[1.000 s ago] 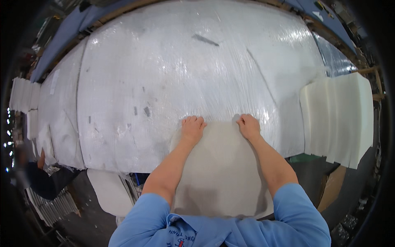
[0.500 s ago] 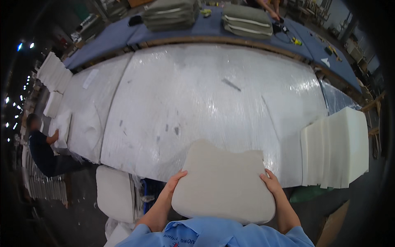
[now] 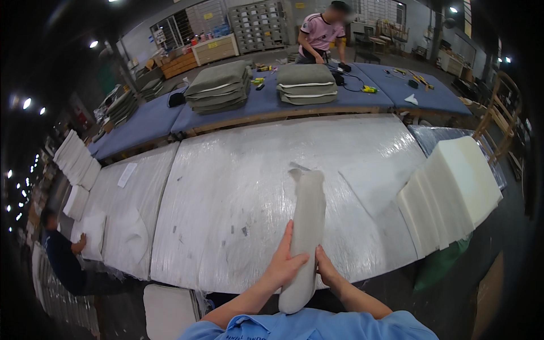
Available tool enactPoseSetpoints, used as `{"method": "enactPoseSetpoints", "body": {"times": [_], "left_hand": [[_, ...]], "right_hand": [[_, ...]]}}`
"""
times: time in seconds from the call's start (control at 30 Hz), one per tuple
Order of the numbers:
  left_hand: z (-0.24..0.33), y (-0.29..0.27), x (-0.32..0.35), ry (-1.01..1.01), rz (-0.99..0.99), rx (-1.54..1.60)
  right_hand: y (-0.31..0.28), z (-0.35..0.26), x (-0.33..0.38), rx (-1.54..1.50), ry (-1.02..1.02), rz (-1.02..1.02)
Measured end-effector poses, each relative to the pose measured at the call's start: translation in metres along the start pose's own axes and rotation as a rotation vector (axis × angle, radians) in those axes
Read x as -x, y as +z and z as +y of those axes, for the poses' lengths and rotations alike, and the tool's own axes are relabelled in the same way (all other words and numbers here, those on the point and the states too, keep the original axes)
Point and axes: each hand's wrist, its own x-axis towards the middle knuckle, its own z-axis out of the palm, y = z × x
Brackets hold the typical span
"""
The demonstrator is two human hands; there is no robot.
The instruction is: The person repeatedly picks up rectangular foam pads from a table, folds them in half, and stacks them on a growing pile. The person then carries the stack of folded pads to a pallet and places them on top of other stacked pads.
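A pale grey-beige seat cushion [image 3: 307, 226] stands on edge in front of my chest, its narrow side toward me. Its far end reaches over the plastic-wrapped white table [image 3: 226, 187], and the near end sits close to my blue shirt. My left hand [image 3: 287, 260] presses along the cushion's left face, fingers pointing forward and thumb across its edge. On the opposite face my right hand [image 3: 327, 267] grips it, with part of the fingers hidden behind the cushion. The cushion is held up between both palms.
Stacked white foam pads [image 3: 447, 195] stand at the table's right end. Similar cushions [image 3: 170, 311] lie low at my left. Beyond is a blue-topped table [image 3: 362, 71] with grey-green cushion stacks [image 3: 218, 88] and tools. One co-worker [image 3: 65, 255] handles white sheets at left; another [image 3: 324, 34] stands across.
The cushion has gone from lying flat toward me to standing on edge, its narrow side showing. My hands have come closer together around it, and the view has tilted up, showing the far co-worker.
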Motion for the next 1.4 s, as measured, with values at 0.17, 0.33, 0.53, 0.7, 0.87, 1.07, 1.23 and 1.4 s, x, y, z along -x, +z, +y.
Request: {"method": "enactPoseSetpoints", "body": {"times": [0.17,0.33,0.53,0.7,0.87,1.07,1.23,1.4], "left_hand": [[-0.01,0.01,-0.011,0.006,0.007,-0.126],[-0.005,0.018,-0.019,-0.054,0.029,-0.068],[0.002,0.014,-0.039,-0.05,0.0,-0.041],[0.001,0.007,-0.076,-0.077,-0.065,0.138],[-0.016,0.004,-0.142,0.006,-0.068,-0.004],[0.009,0.017,-0.2,-0.126,-0.137,0.115],[0.002,0.043,-0.21,-0.108,-0.147,0.034],[-0.012,0.039,-0.219,-0.02,-0.144,-0.077]], "right_hand": [[0.014,-0.071,0.046,-0.079,-0.006,0.024],[0.027,-0.128,0.048,0.022,-0.512,0.001],[0.04,-0.156,0.026,0.23,-0.664,0.134],[0.039,-0.163,0.014,0.28,-0.65,0.181],[0.026,-0.194,-0.019,0.217,-0.638,0.225],[0.011,-0.229,-0.049,0.063,-0.536,0.204],[-0.005,-0.217,-0.061,-0.083,-0.536,0.209],[-0.008,-0.223,-0.068,-0.157,-0.588,0.176]]}}
